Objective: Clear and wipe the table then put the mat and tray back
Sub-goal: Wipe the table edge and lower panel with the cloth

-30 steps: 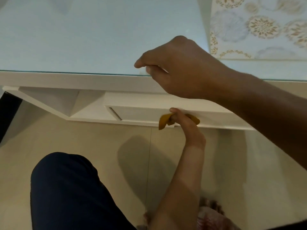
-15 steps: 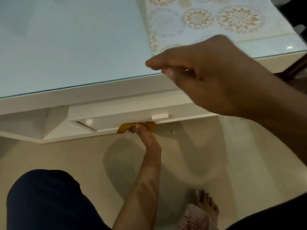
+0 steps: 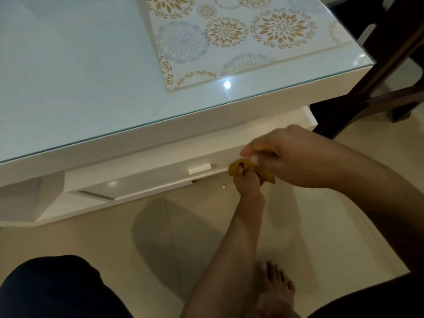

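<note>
A: Where is the cloth (image 3: 238, 169), and why there?

B: Below the table (image 3: 68, 88) edge, against the drawer front (image 3: 146, 180); left hand (image 3: 246, 183) pinches it, apparently to catch wiped-off debris

A: Right hand (image 3: 291, 157)?

B: Curled just above the cloth, seemingly touching it; a definite grip cannot be told

A: Orientation?

B: Cloth bunched, long axis roughly along the drawer; mat (image 3: 229, 37) flat on the tabletop's far right, long axis not determinable
</note>
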